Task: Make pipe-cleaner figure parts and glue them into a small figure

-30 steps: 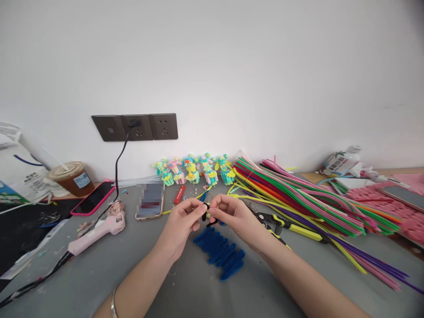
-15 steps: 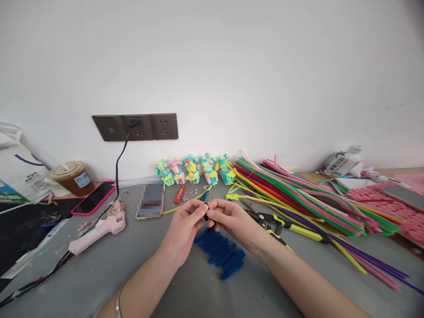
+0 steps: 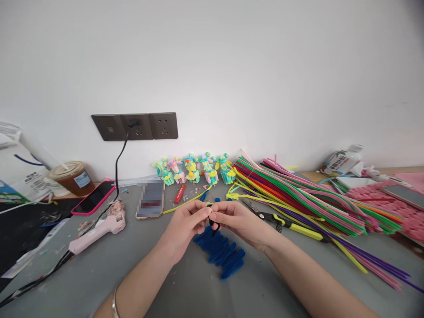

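Both of my hands meet at the middle of the view, fingertips together. My left hand (image 3: 190, 223) pinches one side of a short, curled black pipe cleaner (image 3: 214, 226), and my right hand (image 3: 233, 218) pinches the other. The fingers cover much of it; its dark end hangs below them. Just under the hands, a blue pipe cleaner (image 3: 220, 254) bent into a tight zigzag lies on the grey mat (image 3: 185, 291). To the right of my right hand are pliers with yellow-green handles (image 3: 300, 228).
Several pastel pipe-cleaner figures (image 3: 192, 170) stand along the wall. A big bundle of coloured pipe cleaners (image 3: 298, 194) lies right. On the left are a pink glue gun (image 3: 99, 232) with its cord, two phones (image 3: 94, 198) and a drink cup (image 3: 73, 179). A red strip (image 3: 179, 194) lies behind.
My fingers have shifted slightly on the black pipe cleaner, and its curl now hangs a little lower and further right. The blue zigzag stays in place.
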Motion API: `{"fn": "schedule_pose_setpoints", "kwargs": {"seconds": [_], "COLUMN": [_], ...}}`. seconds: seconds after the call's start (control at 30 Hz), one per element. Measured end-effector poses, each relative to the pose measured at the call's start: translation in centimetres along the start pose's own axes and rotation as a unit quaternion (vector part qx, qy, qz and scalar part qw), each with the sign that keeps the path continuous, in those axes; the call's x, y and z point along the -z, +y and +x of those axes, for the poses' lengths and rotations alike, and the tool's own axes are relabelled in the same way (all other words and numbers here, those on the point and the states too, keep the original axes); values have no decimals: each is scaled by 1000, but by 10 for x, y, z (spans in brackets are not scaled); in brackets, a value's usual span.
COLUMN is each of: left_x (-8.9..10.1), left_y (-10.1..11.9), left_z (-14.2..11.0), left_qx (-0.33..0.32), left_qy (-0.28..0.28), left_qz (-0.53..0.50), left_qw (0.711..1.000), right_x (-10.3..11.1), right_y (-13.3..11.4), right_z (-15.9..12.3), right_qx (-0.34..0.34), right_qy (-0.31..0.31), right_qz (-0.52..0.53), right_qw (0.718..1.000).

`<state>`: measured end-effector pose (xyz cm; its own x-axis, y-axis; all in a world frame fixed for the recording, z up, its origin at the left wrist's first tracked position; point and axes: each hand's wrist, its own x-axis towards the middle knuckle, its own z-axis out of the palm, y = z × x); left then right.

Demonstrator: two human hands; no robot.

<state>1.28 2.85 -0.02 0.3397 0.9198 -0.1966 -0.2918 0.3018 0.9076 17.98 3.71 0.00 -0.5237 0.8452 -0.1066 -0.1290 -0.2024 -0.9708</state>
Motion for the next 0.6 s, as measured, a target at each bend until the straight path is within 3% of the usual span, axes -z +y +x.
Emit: {"fn": "schedule_pose_setpoints", "kwargs": {"seconds": [0.37, 0.6], "left_x": [2, 3], "left_y": [5, 8], "left_z": [0, 2], "left_qx": [-44, -112], "left_qy": [32, 103], "left_qz": [36, 32], "left_qw": [998, 988], "right_x": [0, -4], "right_y": [1, -6], "right_z": [0, 0], "right_qx": [27, 19], "right_qy": [32, 63], "right_qz": [-23, -62], "right_qw": [999, 996]}}
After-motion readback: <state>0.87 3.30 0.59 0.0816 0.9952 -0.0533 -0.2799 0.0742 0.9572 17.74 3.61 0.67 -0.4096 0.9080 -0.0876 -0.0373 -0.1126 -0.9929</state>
